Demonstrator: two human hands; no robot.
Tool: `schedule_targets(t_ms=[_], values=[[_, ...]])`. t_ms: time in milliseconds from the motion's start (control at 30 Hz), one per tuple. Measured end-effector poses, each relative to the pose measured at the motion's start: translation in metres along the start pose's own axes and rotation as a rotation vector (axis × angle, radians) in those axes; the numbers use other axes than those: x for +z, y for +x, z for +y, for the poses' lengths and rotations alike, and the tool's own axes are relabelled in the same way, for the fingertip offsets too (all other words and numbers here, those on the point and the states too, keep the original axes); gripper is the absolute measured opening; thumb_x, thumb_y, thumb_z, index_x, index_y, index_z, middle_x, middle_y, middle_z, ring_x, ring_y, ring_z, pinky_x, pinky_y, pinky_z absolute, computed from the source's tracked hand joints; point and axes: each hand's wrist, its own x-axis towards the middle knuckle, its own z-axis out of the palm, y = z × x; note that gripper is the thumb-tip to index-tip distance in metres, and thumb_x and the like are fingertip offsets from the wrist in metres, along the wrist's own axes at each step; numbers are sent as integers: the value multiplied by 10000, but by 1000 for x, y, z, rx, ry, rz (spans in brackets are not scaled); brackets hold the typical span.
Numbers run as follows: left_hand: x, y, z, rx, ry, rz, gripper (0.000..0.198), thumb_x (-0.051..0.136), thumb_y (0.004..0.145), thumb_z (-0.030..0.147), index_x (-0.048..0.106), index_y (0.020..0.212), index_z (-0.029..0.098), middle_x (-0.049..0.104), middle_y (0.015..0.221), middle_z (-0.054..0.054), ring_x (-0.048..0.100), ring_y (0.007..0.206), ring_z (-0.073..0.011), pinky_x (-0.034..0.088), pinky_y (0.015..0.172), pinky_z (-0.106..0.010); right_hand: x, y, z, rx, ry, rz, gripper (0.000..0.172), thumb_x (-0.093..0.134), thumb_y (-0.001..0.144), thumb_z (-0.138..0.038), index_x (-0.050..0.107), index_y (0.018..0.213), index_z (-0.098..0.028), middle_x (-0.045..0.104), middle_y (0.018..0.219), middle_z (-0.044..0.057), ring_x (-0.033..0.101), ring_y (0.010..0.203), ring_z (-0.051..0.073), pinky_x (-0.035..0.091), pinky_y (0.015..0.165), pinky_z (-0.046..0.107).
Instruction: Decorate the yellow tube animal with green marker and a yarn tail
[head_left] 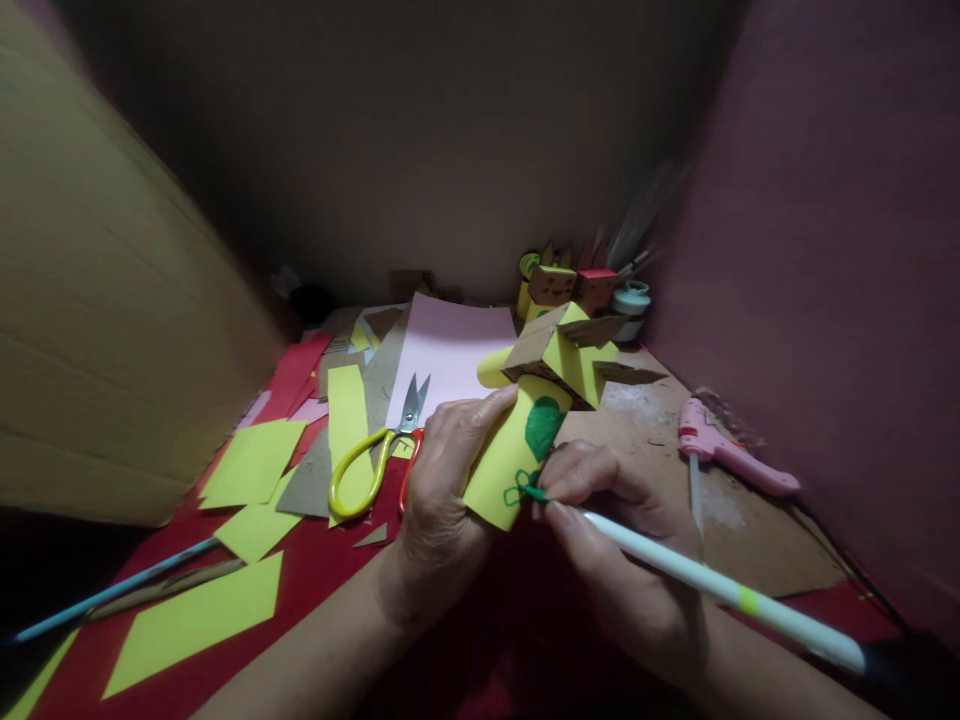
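My left hand (442, 475) is wrapped round a yellow paper tube (491, 470), which leans to the right. On top of the tube sits a brown-and-yellow cardboard box (551, 350) with pointed brown pieces sticking out to the right. My right hand (615, 510) pinches a white marker (675, 565) with a green tip. Its tip touches the tube beside a green outline of rounded loops, below a filled green patch. Just left of my left hand lie scissors (367, 470) with a yellow and a red handle, blades apart.
Yellow paper pieces (195, 620) and a blue stick (112, 590) lie at the left. Pink paper (457, 345) is behind the scissors. A pink glue gun (735, 450) rests on cardboard at the right. Small box figures (551, 285) and a lidded jar (631, 300) stand at the back.
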Motion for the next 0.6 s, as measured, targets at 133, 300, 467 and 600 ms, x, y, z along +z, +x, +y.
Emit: schedule_targets(t_ms=[133, 300, 467, 600], values=[[0, 0, 1, -32, 14, -8, 500, 716, 843, 250, 554, 1316, 266, 647, 1154, -65, 625, 1014, -234, 526, 886, -401, 1, 0, -1, -7, 0, 6, 135, 590, 894, -133, 612, 837, -253, 549, 753, -2, 523, 762, 166, 423, 675, 304], [0, 1, 1, -24, 16, 2, 475, 673, 864, 189, 553, 1318, 259, 652, 1149, -67, 639, 986, -229, 540, 852, -398, 2, 0, 0, 4, 64, 28, 135, 597, 891, -126, 627, 857, -254, 567, 779, 1, 539, 762, 160, 429, 650, 290], [-2, 2, 3, -26, 31, -27, 456, 653, 881, 221, 541, 1321, 273, 652, 1160, -77, 643, 987, -248, 551, 825, -416, 1, -1, 1, 21, 103, 52, 119, 605, 901, -139, 627, 920, -254, 599, 843, 11, 558, 804, 161, 446, 683, 290], [-1, 1, 3, -60, 23, -14, 455, 668, 871, 206, 551, 1306, 270, 652, 1156, -75, 645, 971, -241, 555, 811, -407, 2, 0, 1, 33, 105, 44, 104, 599, 911, -152, 619, 909, -255, 591, 837, 2, 547, 786, 147, 442, 681, 278]])
